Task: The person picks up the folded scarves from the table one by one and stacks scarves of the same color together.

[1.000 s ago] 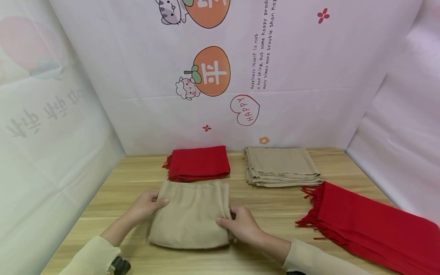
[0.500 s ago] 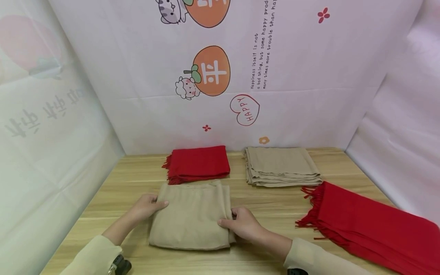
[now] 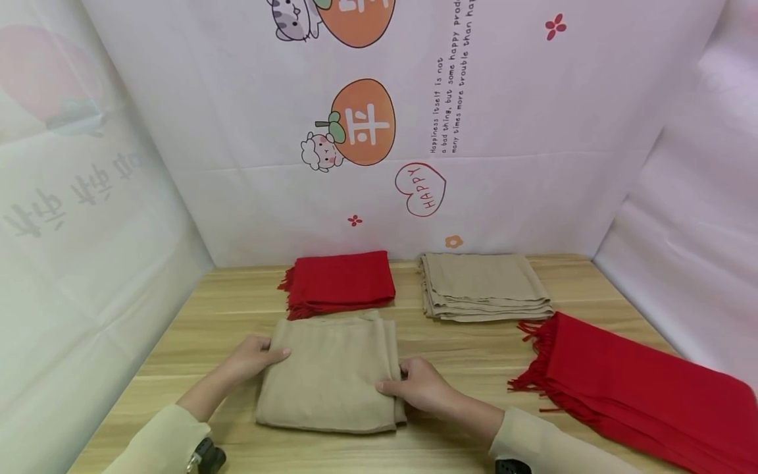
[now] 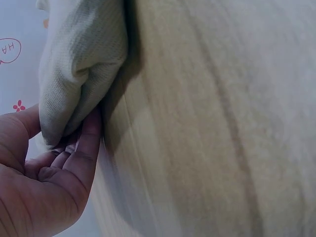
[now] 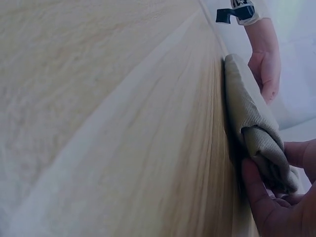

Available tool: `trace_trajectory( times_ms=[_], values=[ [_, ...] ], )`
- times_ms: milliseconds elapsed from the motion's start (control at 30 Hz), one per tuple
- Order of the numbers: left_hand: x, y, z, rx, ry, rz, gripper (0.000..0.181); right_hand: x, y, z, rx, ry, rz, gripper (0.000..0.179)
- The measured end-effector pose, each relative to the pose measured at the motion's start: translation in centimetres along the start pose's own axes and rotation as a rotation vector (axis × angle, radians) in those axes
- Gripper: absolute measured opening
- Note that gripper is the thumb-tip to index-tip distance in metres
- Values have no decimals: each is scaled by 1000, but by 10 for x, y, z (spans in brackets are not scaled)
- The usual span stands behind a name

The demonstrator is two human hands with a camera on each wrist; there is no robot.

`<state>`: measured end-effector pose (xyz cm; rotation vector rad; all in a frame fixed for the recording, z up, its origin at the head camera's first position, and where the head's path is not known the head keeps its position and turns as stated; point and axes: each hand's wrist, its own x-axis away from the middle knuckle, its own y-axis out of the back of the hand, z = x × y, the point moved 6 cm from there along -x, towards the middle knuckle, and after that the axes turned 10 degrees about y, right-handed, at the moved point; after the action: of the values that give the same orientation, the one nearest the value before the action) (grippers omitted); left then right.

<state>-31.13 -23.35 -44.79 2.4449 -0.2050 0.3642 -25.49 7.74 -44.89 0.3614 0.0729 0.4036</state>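
A folded beige scarf (image 3: 328, 375) lies on the near middle of the wooden table, its layers stacked into a rough square. My left hand (image 3: 253, 359) pinches its left edge, thumb on top and fingers underneath; the left wrist view shows that hand (image 4: 54, 173) with fingers tucked below the fold. At the opposite edge my right hand (image 3: 420, 385) grips the scarf the same way. From the right wrist view, the right hand (image 5: 284, 197) holds the rolled-looking end of the cloth (image 5: 247, 103), with fingers below and thumb above. Most fingertips are hidden under the fabric.
Behind the beige scarf lies a folded red fringed scarf (image 3: 343, 282). To its right sits a neat folded beige stack (image 3: 488, 283). A longer red fringed scarf (image 3: 639, 382) stretches along the table's right side. White printed sheets (image 3: 509, 131) enclose the back and sides.
The scarf's top layer has settled flatter and smoother, and its right-side layers show more clearly. Both hands keep their hold and have barely moved.
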Motion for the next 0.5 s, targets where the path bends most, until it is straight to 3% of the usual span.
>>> trace_trajectory(
  times_ms=[500],
  values=[
    [0,3,-4,-36,-17,13,29,2,1,-2,-21,-79,27,30]
  ],
)
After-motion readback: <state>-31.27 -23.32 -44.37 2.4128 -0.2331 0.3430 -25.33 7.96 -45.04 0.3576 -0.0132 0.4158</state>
